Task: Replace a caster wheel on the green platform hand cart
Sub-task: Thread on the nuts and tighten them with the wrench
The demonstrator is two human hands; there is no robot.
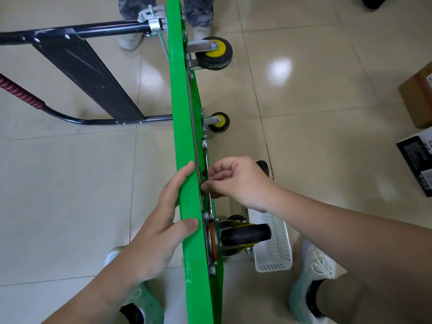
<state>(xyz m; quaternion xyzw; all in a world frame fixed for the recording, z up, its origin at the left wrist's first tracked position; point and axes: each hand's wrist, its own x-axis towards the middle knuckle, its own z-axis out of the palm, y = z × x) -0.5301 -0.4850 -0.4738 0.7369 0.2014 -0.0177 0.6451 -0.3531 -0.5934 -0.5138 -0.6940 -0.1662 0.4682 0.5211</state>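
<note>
The green platform cart stands on its edge on the tiled floor, underside facing right. My left hand lies against its top face, fingers straight, thumb and fingertips over the upper rim. My right hand has curled fingers pinching something small at a metal mounting plate on the underside; what it pinches is hidden. A black swivel caster sits just below that hand. Two yellow-hubbed casters, one at the far end and one nearer, stick out to the right. Another black wheel peeks out behind my right hand.
The black folding handle with a red grip extends left. A white perforated basket lies on the floor right of the cart. Another person's feet stand at the far end. Boxes sit at the right edge.
</note>
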